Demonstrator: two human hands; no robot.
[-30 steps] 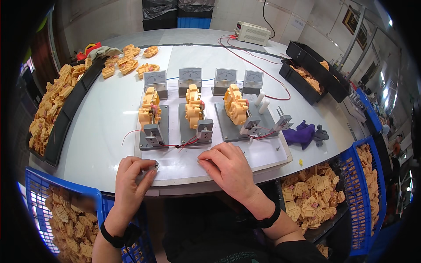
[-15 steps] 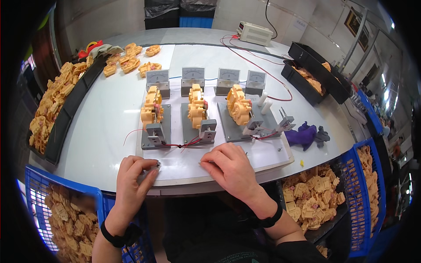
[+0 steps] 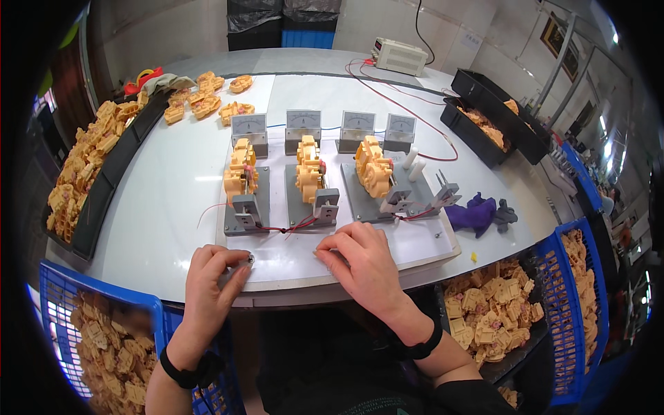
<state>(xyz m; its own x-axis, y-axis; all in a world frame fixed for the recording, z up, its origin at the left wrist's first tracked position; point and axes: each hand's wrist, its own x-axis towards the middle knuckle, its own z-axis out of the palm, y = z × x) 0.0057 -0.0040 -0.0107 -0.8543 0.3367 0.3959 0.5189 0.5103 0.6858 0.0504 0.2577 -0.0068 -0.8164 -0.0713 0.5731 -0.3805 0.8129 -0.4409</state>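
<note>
My left hand (image 3: 213,282) is closed near the front left of the white board (image 3: 283,266). A small round metal piece (image 3: 250,259) shows at the tips of its thumb and forefinger, too small to name. My right hand (image 3: 363,263) rests above the board's front edge, thumb and forefinger pinched; whatever is between them is hidden. Beyond the hands stand grey fixtures, each bearing a yellow plastic gear housing: left (image 3: 240,173), middle (image 3: 309,173) and right (image 3: 373,169). Red and black wires (image 3: 283,229) link the fixtures' front clamps.
Several analog meters (image 3: 303,124) line the back of the fixtures. Black trays of yellow parts stand left (image 3: 104,183) and right (image 3: 477,149). Blue crates (image 3: 149,299) flank me below. A power supply (image 3: 400,57) sits at the back; a purple cloth glove (image 3: 474,214) lies right.
Both hands keep nearly the same place and pose. The view shifts very slightly; nothing is visibly taken hold of or let go.
</note>
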